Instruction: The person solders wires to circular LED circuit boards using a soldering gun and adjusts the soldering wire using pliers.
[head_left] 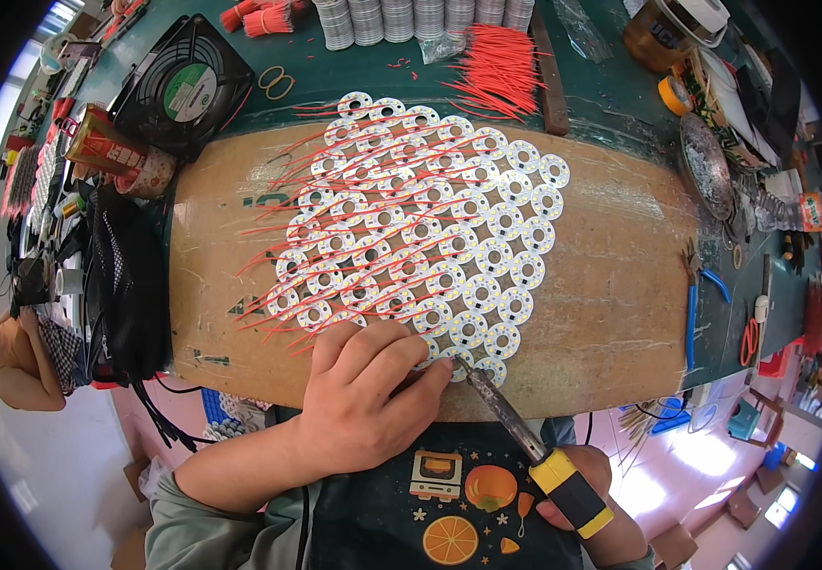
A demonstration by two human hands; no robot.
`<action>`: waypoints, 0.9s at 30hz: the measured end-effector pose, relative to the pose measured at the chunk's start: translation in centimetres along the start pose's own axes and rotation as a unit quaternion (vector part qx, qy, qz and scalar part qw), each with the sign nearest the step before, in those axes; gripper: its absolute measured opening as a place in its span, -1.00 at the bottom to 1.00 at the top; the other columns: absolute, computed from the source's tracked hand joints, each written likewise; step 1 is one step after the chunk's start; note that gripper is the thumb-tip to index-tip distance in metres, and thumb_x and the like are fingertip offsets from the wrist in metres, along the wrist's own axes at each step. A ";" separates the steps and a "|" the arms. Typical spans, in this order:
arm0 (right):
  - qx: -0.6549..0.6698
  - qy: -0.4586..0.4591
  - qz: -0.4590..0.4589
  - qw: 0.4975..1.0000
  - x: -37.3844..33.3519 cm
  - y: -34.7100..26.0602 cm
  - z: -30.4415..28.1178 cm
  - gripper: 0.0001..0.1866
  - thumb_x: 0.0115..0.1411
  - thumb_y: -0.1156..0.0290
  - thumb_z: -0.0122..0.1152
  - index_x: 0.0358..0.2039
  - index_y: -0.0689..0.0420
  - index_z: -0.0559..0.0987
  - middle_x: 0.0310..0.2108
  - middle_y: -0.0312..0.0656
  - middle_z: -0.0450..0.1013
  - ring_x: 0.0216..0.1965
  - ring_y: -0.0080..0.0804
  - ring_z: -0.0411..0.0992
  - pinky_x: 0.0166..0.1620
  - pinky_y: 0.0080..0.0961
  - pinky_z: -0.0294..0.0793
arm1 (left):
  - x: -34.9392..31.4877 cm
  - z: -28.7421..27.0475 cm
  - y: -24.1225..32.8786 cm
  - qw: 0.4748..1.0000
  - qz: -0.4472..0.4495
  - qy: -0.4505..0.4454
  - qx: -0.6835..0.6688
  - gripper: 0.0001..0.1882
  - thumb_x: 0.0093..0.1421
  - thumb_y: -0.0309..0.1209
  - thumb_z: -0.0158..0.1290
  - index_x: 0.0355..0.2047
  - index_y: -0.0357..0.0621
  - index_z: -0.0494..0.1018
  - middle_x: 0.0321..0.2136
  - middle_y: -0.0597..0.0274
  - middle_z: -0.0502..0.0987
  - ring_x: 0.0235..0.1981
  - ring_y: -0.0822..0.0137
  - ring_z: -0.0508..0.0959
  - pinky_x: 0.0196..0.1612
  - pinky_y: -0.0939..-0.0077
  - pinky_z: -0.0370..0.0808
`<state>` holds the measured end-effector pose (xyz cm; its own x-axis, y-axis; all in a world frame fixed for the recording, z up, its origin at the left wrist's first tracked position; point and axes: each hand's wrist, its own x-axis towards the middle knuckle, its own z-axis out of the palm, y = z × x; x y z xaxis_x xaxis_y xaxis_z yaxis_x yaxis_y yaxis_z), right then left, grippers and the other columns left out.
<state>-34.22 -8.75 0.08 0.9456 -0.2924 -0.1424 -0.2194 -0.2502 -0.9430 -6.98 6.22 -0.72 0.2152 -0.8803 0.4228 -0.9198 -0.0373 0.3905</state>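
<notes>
Rows of round white LED boards [494, 256], each with a hole in its middle, lie side by side on a brown board. Thin red wires [287, 251] run from many of them toward the left; several right-hand columns are bare of wires. My left hand [363, 391] rests on the near rows, its fingers bent and pressed together; whatever they pinch is hidden beneath them. In my right hand [597, 471] is a soldering iron [508, 414] with a yellow and black handle. Its tip meets a near-row LED board, just right of my left fingertips.
A bundle of red wires [498, 68] and stacks of round boards [430, 19] stand at the back. To the left are a black fan [183, 87] and a black bag [126, 275]. Blue-handled pliers [691, 309] and a metal dish [707, 166] lie right. Another person [14, 347] sits far left.
</notes>
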 end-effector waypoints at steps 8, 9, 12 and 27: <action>0.005 -0.021 0.027 0.999 0.1 -0.2 -0.3 -0.52 -0.12 0.24 0.53 -0.20 0.20 0.62 -0.41 -0.13 0.62 -0.45 -0.24 0.62 -0.42 -0.49 0.54 | 0.0 0.2 -0.1 1.000 -0.001 0.007 -0.001 -0.62 -0.20 -0.49 0.30 -0.27 -0.02 0.61 -0.29 0.30 0.48 -0.22 0.21 0.52 -0.19 0.26 0.35; 0.005 -0.022 0.027 0.999 0.0 0.0 -0.3 -0.52 -0.12 0.24 0.53 -0.20 0.20 0.62 -0.41 -0.13 0.62 -0.45 -0.24 0.62 -0.42 -0.49 0.54 | 0.0 0.3 -0.1 1.000 -0.001 0.011 0.001 -0.66 -0.18 -0.48 0.27 -0.29 -0.03 0.59 -0.30 0.29 0.47 -0.21 0.24 0.51 -0.16 0.27 0.34; 0.005 0.011 0.011 1.000 -0.5 0.3 -0.1 -0.53 -0.14 0.26 0.52 -0.21 0.22 0.62 -0.43 -0.14 0.60 -0.47 -0.23 0.60 -0.43 -0.49 0.52 | 0.1 0.2 -0.1 1.000 0.000 0.012 0.004 -0.69 -0.17 -0.46 0.24 -0.32 -0.04 0.58 -0.30 0.29 0.47 -0.20 0.26 0.50 -0.13 0.28 0.33; 0.368 0.266 0.003 0.891 2.3 1.0 -2.2 -0.16 0.04 -0.05 0.46 0.16 0.21 0.32 -0.58 -0.33 0.29 -0.62 -0.47 0.30 -0.54 -0.49 0.34 | 9.1 -4.4 -3.1 0.991 0.032 -0.120 0.043 -0.79 0.03 -0.45 0.24 -0.28 -0.07 0.58 -0.31 0.25 0.52 -0.24 0.19 0.53 -0.17 0.28 0.42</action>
<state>-32.81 -11.74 -0.52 0.6543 -0.7371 -0.1693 0.1782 0.3679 -0.9126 -0.69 0.45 5.51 0.0816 -0.9689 0.2336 -0.9557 -0.0096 0.2941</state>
